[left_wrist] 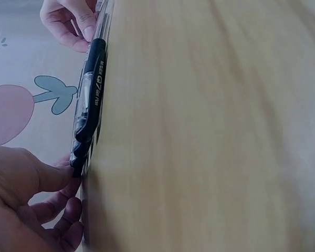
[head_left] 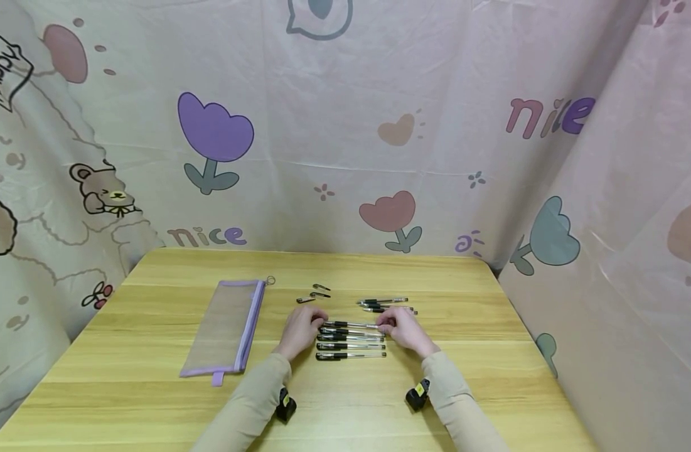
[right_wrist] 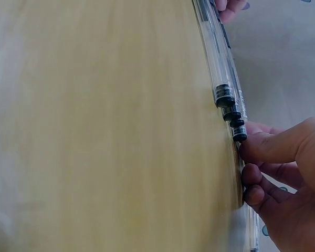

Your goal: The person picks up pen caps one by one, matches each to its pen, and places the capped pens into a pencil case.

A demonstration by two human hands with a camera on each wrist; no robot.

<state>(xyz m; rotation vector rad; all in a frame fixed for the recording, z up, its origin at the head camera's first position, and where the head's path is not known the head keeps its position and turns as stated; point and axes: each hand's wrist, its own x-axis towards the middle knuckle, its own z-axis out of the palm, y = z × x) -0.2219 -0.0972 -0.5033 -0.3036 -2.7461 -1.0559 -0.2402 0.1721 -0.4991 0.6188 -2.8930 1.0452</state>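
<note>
Several clear gel pens with black caps lie side by side in a row on the table; the nearest pen (head_left: 351,356) shows "Q7 Gel Pen" lettering in the left wrist view. My left hand (head_left: 302,331) pinches the capped end of the farthest gel pen (head_left: 351,324) in the row. At that pen's other end, my right hand (head_left: 403,329) pinches the tail with thumb and fingers. Behind the right hand lie uncapped pens (head_left: 383,301), close together. Black pen caps (head_left: 320,294) are scattered beyond the left hand.
Left of the row, a mesh zip pouch (head_left: 223,326) with purple trim lies flat on the wooden table (head_left: 153,402). A patterned cloth (head_left: 322,94) hangs behind the table and along its sides.
</note>
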